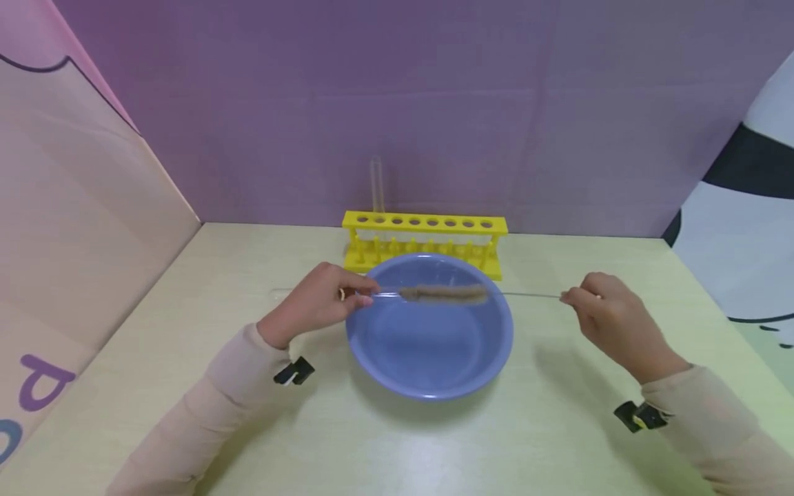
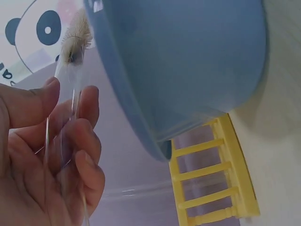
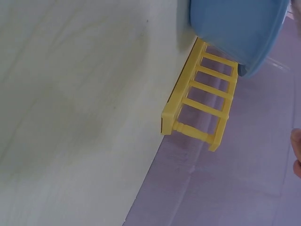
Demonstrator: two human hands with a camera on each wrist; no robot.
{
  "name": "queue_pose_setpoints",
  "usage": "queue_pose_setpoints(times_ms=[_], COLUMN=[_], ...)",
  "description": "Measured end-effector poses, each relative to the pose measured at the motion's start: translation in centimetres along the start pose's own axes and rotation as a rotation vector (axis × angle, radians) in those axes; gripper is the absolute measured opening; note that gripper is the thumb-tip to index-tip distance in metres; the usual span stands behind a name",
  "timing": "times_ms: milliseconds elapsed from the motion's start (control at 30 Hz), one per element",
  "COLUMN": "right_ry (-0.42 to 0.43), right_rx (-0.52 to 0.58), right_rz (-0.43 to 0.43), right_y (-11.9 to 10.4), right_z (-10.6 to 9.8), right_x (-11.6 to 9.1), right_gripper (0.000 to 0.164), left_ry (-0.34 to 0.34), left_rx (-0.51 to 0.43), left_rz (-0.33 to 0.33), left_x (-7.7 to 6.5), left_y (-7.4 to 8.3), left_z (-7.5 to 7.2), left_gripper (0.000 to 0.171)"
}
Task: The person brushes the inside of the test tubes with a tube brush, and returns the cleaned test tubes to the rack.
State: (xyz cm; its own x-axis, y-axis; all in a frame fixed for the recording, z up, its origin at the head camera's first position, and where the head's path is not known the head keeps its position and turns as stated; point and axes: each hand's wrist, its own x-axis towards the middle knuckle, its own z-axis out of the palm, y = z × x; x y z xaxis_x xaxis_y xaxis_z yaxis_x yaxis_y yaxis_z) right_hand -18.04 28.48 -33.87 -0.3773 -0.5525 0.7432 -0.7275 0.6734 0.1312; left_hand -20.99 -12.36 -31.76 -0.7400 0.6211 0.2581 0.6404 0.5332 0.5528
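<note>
My left hand (image 1: 316, 306) grips a clear glass test tube (image 2: 69, 77) between thumb and fingers, the tube lying nearly level. At its mouth is the tan bristle head of a test tube brush (image 1: 445, 295), mostly outside the glass. My right hand (image 1: 611, 320) pinches the far end of the brush's thin wire handle (image 1: 533, 295), out to the right. Tube mouth and bristles are over the back half of a blue basin (image 1: 429, 395). In the right wrist view only a bit of the fingers (image 3: 296, 143) shows at the right edge.
Behind the basin stands a yellow test tube rack (image 1: 424, 220), partly hidden by the basin's rim. One clear test tube (image 1: 377, 182) stands upright in it near the left end. A purple backdrop (image 1: 434, 110) rises behind the pale table (image 1: 409, 458).
</note>
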Motion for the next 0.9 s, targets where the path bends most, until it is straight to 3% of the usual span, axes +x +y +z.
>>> queue_pose_setpoints(times_ms=[267, 533, 767, 900], right_ry=[0.144, 0.298, 0.454, 0.486], right_rx=[-0.06, 0.01, -0.043, -0.056], right_rz=[-0.1, -0.156, -0.277, -0.3], right_y=[-0.9, -2.3, -2.7, -3.0], right_z=[0.0, -0.2, 0.3, 0.2], right_x=[0.3, 1.2, 2.0, 2.2], right_gripper=[0.039, 0.03, 0.023, 0.022], left_ry=[-0.081, -0.136, -0.175, -0.198], left_rx=[-0.037, -0.1, -0.191, -0.218], left_rz=[-0.038, -0.032, -0.018, -0.027], left_x=[0.3, 0.2, 0.3, 0.4], left_y=[0.2, 0.1, 0.1, 0.1], left_z=[-0.2, -0.2, -0.2, -0.2], left_gripper=[0.019, 0.019, 0.018, 0.018])
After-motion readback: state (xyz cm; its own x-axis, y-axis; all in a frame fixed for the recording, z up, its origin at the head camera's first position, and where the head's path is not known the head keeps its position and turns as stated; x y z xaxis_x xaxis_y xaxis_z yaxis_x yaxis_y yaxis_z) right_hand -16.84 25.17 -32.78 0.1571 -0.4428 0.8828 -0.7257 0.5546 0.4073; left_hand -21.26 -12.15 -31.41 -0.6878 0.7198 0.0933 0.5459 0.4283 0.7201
